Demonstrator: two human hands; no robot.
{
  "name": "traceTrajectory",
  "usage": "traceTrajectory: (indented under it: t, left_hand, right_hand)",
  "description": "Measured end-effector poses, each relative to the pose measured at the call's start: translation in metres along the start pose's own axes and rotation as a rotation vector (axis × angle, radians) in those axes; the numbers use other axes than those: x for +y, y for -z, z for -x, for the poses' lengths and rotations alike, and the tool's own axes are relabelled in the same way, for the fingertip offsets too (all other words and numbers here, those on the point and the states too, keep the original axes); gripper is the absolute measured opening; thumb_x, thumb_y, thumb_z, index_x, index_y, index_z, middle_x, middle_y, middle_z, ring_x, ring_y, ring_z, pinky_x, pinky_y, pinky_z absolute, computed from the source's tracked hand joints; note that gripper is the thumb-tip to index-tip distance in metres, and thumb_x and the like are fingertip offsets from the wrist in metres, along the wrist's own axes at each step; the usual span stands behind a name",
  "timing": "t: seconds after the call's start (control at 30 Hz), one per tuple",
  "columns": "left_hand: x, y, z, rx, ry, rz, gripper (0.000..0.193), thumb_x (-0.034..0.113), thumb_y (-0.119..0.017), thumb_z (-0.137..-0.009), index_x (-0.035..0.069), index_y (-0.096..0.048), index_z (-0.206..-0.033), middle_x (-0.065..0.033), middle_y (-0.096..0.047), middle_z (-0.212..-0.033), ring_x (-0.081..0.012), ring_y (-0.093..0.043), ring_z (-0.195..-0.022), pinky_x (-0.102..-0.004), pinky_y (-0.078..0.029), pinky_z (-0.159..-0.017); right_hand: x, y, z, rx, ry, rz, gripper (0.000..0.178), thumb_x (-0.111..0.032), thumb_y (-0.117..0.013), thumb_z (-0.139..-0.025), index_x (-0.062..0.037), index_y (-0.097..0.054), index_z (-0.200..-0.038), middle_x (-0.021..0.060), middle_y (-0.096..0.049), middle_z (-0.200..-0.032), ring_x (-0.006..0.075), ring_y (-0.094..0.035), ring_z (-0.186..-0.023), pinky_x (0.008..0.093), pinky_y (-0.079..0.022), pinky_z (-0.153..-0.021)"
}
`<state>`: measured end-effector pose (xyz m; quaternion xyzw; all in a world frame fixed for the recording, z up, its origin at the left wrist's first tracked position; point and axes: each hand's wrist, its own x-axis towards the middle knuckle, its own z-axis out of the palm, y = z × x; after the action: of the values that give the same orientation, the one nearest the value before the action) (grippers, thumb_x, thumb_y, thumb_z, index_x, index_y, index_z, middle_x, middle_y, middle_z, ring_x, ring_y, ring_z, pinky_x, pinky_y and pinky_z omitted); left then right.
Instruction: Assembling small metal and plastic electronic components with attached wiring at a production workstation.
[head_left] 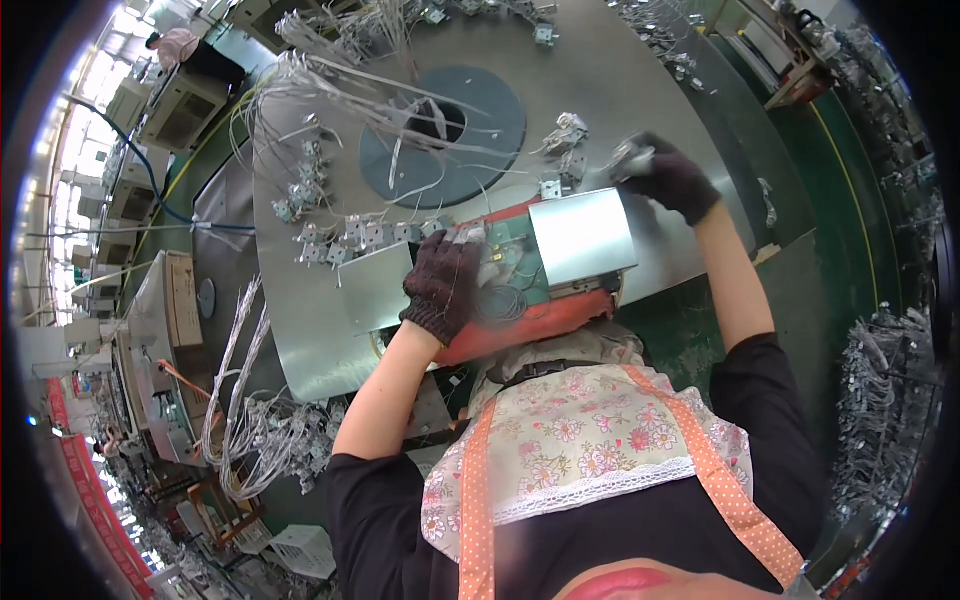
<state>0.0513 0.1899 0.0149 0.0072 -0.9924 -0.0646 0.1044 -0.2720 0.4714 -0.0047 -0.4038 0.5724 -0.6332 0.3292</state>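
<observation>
So the person's at a grey metal worktable [320, 330], both hands in dark knit gloves. The left hand [443, 285] is pressed down flat-ish on a red-framed fixture [540, 318] with a green bed, fingers curled over a small metal connector [470, 236] with thin wires at the fixture's far edge; can't tell if it's actually pinching it or just resting on it. Just right of that hand sits a shiny square metal plate [582, 238] on the fixture, and another plate [375, 285] lies just left of it. The right hand [668, 178] is out past the plate, well apart from the left, clenched around a small metal clip part [630, 155]. A few loose clips [565, 135] lie just left of that grip. Beyond the left hand there's a row of metal clips [350, 238] with white wires [340, 80] trailing off toward a dark round disc [445, 135]
</observation>
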Motion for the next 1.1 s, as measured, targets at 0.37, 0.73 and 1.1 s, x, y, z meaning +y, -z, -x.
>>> traceTrajectory:
  t: [0.37, 0.73, 1.1]
  left_hand:
    - [-0.001, 0.004, -0.002, -0.040, 0.031, 0.012, 0.056, 0.043, -0.066, -0.093, 0.003, -0.061, -0.132, -0.0207, -0.070, -0.122, -0.0341, -0.066, -0.116, -0.0488, -0.040, -0.113]
    - [-0.004, 0.001, 0.001, -0.021, 0.019, 0.030, 0.055, 0.041, -0.067, -0.091, 0.004, -0.062, -0.132, -0.0220, -0.070, -0.119, -0.0394, -0.065, -0.117, -0.0502, -0.042, -0.110]
    - [-0.005, 0.006, -0.004, -0.028, -0.004, 0.023, 0.057, 0.042, -0.067, -0.091, 0.002, -0.062, -0.131, -0.0214, -0.069, -0.124, -0.0372, -0.064, -0.118, -0.0500, -0.041, -0.112]
  right_hand:
    - [-0.156, -0.109, 0.045, 0.171, -0.099, -0.216, 0.053, -0.037, -0.060, -0.101, 0.0002, -0.052, -0.138, 0.0185, -0.066, -0.123, 0.0247, -0.072, -0.098, 0.0386, -0.063, -0.076]
    - [-0.135, -0.155, 0.034, -0.035, 0.094, -0.274, 0.061, -0.038, -0.065, -0.099, -0.0028, -0.048, -0.146, 0.0177, -0.065, -0.123, 0.0268, -0.066, -0.106, 0.0407, -0.056, -0.092]
    - [-0.105, -0.162, -0.004, 0.078, -0.182, -0.735, 0.047, -0.024, -0.065, -0.100, -0.0085, -0.052, -0.143, 0.0100, -0.068, -0.115, 0.0248, -0.072, -0.097, 0.0397, -0.063, -0.082]
